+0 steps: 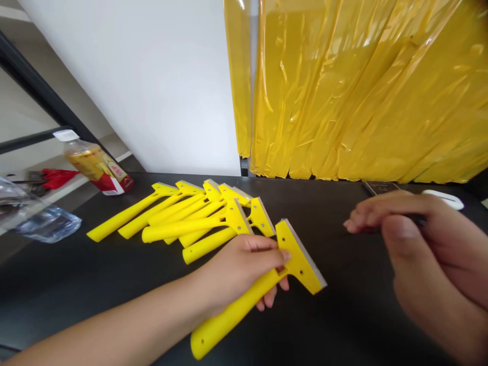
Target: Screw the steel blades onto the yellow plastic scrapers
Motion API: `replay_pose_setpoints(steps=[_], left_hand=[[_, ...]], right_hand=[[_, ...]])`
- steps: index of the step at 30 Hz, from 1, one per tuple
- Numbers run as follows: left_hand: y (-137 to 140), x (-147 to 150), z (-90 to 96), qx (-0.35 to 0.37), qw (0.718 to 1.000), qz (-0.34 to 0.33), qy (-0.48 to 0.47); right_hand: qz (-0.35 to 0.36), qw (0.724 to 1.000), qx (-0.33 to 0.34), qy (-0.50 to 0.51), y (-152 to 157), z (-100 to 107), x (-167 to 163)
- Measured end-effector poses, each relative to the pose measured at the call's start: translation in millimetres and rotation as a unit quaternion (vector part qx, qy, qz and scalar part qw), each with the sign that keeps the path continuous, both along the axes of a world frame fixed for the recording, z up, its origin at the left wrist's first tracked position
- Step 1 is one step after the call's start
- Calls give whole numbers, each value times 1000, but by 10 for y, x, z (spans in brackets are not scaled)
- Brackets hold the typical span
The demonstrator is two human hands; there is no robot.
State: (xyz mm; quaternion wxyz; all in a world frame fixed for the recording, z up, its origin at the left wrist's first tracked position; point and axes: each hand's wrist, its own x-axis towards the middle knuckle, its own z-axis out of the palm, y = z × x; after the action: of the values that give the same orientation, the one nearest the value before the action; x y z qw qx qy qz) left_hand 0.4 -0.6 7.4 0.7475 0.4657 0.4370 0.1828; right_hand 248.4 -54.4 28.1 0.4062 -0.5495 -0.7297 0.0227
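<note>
While the left hand (244,264) grips a yellow scraper (247,302) near its neck in the head view, thumb on top at the base of the head and fingers curled beneath, the scraper's long axis runs slantwise, from the handle's end near the wearer at lower left to the wide head at upper right. That head and its metal blade (306,254) point toward the right hand (430,239), which hangs to the right, apart from the scraper, its fingers closed round a slim dark item (417,219) too hidden to name. Of the two, the left hand is nearer, being already on the scraper; from the right hand, the head lies to the left and slightly lower. Beyond the left hand, other yellow scrapers (186,227) lie overlapping, their heads mostly toward the right, the closest just beside the knuckles, so room is tight on that side. The dark surface (328,325) shows between the blade and the right hand and spreads toward the wearer, giving room there. Its far edge meets a white panel (152,86) and yellow plastic film (354,91); a labelled drink bottle (97,165) stands tilted in view at the far left.
</note>
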Motion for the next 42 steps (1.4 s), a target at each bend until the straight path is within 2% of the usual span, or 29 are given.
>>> replay_pose_setpoints(steps=[2, 3, 5, 6, 8, 11, 14, 17, 19, 20, 21, 22, 23, 25, 26, 27, 28, 29, 30, 31, 32, 33, 34, 36, 37, 38, 39, 40, 42], left_hand=[[14, -6, 12, 11, 999, 39, -25], [20, -9, 17, 18, 997, 59, -37], [27, -16, 25, 31, 994, 87, -58], [27, -18, 29, 35, 993, 95, -65], [18, -18, 33, 41, 991, 101, -73], [-3, -12, 27, 46, 991, 99, -78], [-3, -11, 15, 46, 991, 95, -78], [14, -31, 30, 51, 992, 88, -70], [10, -64, 68, 107, 991, 73, -35], [-2, -84, 92, 173, 983, 62, 0], [-21, -107, 115, 267, 962, 49, 44], [-48, -129, 136, 386, 917, 35, 92], [-80, -151, 151, 516, 845, 18, 139], [-147, -184, 159, 730, 649, -22, 213], [-178, -195, 153, 791, 560, -42, 242], [-203, -202, 143, 826, 492, -58, 268], [-221, -204, 130, 842, 450, -70, 289], [-233, -203, 116, 848, 429, -75, 302], [-239, -197, 102, 850, 424, -70, 305], [-239, -187, 89, 847, 436, -55, 299], [-236, -174, 76, 833, 472, -31, 287], [-229, -158, 64, 801, 534, -2, 270], [-221, -140, 53, 747, 617, 28, 246], [-197, -102, 37, 566, 804, 71, 170], [-182, -85, 34, 455, 879, 75, 121], [-166, -71, 35, 350, 932, 63, 72], [-152, -59, 41, 263, 964, 41, 28], [-140, -50, 51, 193, 981, 15, -6], [-128, -36, 79, 105, 993, -34, -47]], right_hand=[[-8, 998, -67, 8, 100, -22, -2], [7, 992, -123, -8, 146, -49, -11], [53, 970, -228, -64, 218, -128, -38], [70, 960, -258, -89, 242, -173, -56], [89, 949, -275, -127, 265, -256, -92], [93, 949, -265, -142, 271, -334, -128], [83, 950, -284, -101, 281, -346, -124], [57, 950, -307, -14, 275, -287, -87], [31, 952, -300, 49, 240, -214, -64], [25, 952, -294, 81, 212, -174, -61], [29, 949, -292, 115, 179, -133, -65], [45, 943, -294, 153, 145, -96, -78], [71, 930, -304, 191, 112, -64, -101], [131, 890, -351, 261, 62, -20, -168], [152, 866, -381, 285, 48, -8, -206], [163, 845, -411, 301, 41, -2, -242], [166, 828, -437, 310, 39, -1, -272], [162, 817, -454, 316, 41, -4, -293], [155, 813, -460, 323, 45, -11, -302], [151, 811, -461, 327, 51, -20, -300], [146, 812, -458, 330, 58, -32, -287], [144, 815, -454, 332, 67, -45, -266], [141, 820, -445, 331, 79, -58, -240], [140, 834, -425, 323, 113, -86, -183], [140, 841, -415, 317, 135, -98, -157], [141, 847, -408, 311, 159, -109, -136], [144, 849, -407, 304, 181, -118, -121], [150, 850, -409, 298, 199, -125, -113], [167, 846, -417, 288, 221, -129, -113]])
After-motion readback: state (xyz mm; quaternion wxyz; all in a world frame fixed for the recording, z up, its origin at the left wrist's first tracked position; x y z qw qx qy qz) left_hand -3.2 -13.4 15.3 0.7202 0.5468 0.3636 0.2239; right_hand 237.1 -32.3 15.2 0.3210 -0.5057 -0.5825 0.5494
